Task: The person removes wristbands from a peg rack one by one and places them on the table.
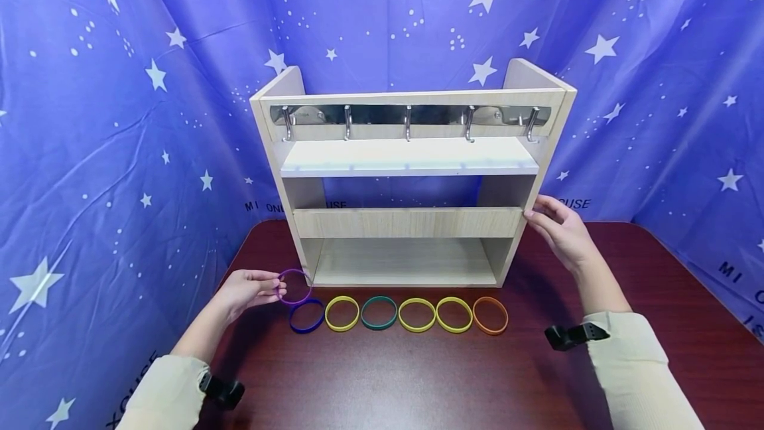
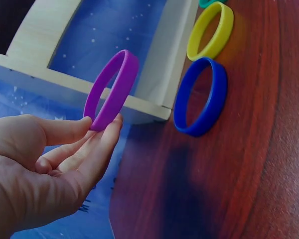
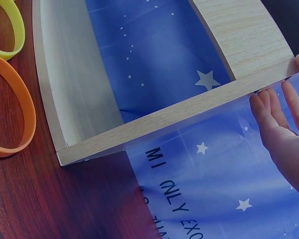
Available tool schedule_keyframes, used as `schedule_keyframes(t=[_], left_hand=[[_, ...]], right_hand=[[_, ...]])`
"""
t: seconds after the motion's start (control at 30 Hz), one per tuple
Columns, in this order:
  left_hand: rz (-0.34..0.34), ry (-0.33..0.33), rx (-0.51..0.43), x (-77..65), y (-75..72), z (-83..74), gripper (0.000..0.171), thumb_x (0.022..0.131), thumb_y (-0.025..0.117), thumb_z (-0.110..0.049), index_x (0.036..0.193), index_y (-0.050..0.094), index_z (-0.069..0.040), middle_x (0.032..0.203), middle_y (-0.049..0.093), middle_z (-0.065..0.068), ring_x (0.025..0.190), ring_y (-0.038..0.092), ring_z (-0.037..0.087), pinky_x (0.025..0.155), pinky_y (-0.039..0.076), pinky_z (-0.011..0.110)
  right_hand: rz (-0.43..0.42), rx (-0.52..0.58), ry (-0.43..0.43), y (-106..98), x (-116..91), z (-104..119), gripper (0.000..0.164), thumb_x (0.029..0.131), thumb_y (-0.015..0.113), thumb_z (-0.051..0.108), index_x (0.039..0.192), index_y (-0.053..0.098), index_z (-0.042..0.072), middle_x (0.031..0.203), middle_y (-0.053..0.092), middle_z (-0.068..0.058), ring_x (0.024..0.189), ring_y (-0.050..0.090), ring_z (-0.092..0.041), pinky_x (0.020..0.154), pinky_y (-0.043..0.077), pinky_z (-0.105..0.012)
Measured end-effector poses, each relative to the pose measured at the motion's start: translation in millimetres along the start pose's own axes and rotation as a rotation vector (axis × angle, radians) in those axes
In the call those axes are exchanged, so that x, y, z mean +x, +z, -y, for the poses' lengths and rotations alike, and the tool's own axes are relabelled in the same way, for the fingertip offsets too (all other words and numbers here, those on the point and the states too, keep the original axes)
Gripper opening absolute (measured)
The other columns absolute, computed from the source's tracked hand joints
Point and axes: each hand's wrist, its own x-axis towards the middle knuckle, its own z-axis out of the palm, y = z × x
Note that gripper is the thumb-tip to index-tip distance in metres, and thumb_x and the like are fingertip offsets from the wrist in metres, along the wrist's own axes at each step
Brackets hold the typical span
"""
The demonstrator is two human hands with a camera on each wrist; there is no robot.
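Note:
Thumb and fingertips of my left hand (image 1: 247,292) pinch a purple silicone wristband (image 2: 120,94) by its lower edge. It is held upright above the table, near the wooden shelf's front left corner. Just beyond it a blue wristband (image 2: 217,102) lies flat on the table. My right hand (image 1: 561,231) holds the right side panel (image 3: 179,108) of the shelf, with the thumb at its front edge and the fingers against its outer face. A metal rail with several hooks (image 1: 408,123) runs across the shelf's upper front, with nothing hanging on it.
In a row before the shelf (image 1: 408,223) lie yellow wristbands (image 1: 342,329), a green one (image 1: 379,328) and an orange one (image 1: 491,332). They rest on a dark red wooden table (image 1: 388,377). Blue star-printed cloth (image 1: 388,25) surrounds the back and sides.

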Motion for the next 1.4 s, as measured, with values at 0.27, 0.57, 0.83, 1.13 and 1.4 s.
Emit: schedule_keyframes(t=[0.27,0.57,0.83,1.13,1.4], left_hand=[[-0.050,-0.037,0.000,-4.1,-7.6,13.4,0.041,0.093,0.050,0.007,0.126,0.038,0.028,0.084,0.074,0.010,0.077,0.070,0.009,0.076,0.062,0.026],[-0.123,-0.065,0.053,-13.6,-18.9,24.6,0.041,0.092,0.052,0.008,0.125,0.039,0.028,0.082,0.073,0.011,0.073,0.069,0.009,0.071,0.063,0.026],[-0.161,-0.085,0.089,-17.0,-23.7,30.3,0.038,0.091,0.050,0.009,0.123,0.041,0.029,0.081,0.073,0.011,0.071,0.069,0.009,0.069,0.063,0.026],[-0.171,-0.089,0.094,-20.8,-23.8,35.3,0.037,0.091,0.049,0.010,0.121,0.042,0.030,0.077,0.071,0.006,0.069,0.068,0.008,0.067,0.062,0.025],[-0.195,-0.091,0.133,-12.0,-30.6,54.3,0.036,0.088,0.058,0.004,0.116,0.051,0.025,0.076,0.072,0.002,0.070,0.068,0.007,0.068,0.062,0.025]], right_hand=[[-0.004,-0.002,-0.011,0.6,1.4,1.3,0.031,0.092,0.052,-0.007,0.108,0.064,0.018,0.100,0.063,0.007,0.091,0.063,0.000,0.085,0.053,-0.009],[-0.003,0.016,-0.007,-0.9,1.7,1.8,0.031,0.092,0.051,-0.007,0.108,0.064,0.017,0.100,0.063,0.007,0.092,0.063,-0.001,0.084,0.053,-0.009],[-0.002,0.020,-0.007,-0.4,1.9,2.6,0.031,0.093,0.051,-0.008,0.108,0.063,0.016,0.100,0.063,0.006,0.092,0.063,-0.001,0.085,0.053,-0.010],[-0.003,0.000,0.002,-0.8,0.9,1.1,0.031,0.093,0.052,-0.006,0.108,0.063,0.018,0.100,0.062,0.007,0.091,0.062,0.000,0.085,0.053,-0.009],[0.007,0.025,-0.002,0.3,0.6,-0.5,0.031,0.092,0.052,-0.007,0.108,0.064,0.017,0.100,0.063,0.006,0.092,0.063,-0.001,0.085,0.053,-0.010]])
